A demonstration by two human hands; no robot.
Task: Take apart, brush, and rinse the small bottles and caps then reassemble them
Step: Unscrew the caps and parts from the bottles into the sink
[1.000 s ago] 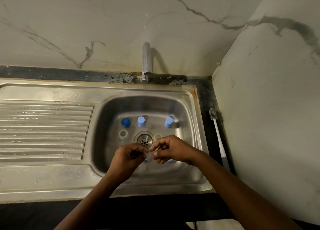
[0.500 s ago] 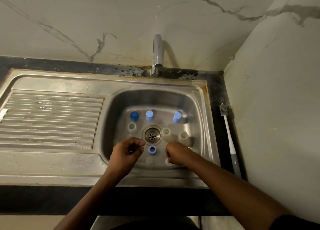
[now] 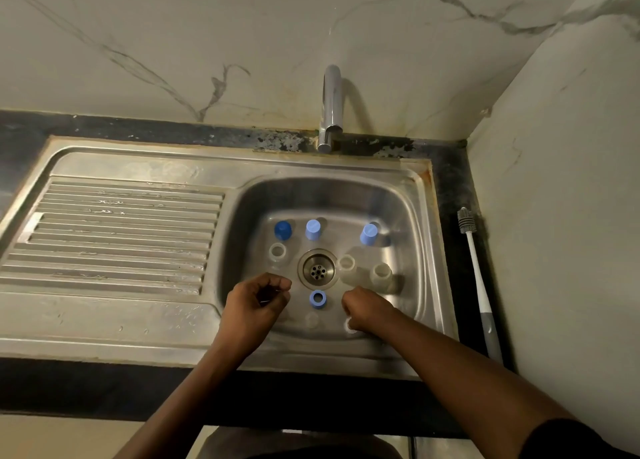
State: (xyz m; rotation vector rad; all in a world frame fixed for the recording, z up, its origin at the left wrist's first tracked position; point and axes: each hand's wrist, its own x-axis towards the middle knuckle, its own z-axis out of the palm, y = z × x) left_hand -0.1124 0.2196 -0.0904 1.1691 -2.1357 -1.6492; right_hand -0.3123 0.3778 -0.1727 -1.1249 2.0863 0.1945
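Hands apart over sink basin, last bottle just taken apart and its cap set down.

A second ago both hands met over the drain (image 3: pixel 318 270) working one small piece; now they have split and a blue cap (image 3: pixel 317 299) sits open side up just in front of the drain, between them. Left hand (image 3: pixel 256 306) is curled, fingers pinched near closed; can't tell if anything is in it. Right hand (image 3: pixel 367 308) is fisted low on the basin floor over a clear piece (image 3: pixel 350 326), grasping or releasing, can't tell. Three blue caps (image 3: pixel 312 229) stand in the back row, clear bottles (image 3: pixel 277 252) beside the drain. Brush (image 3: pixel 474 268) lies untouched on the desk right of the sink (image 3: pixel 424 251). Looks like disassembly is about done, brushing next.
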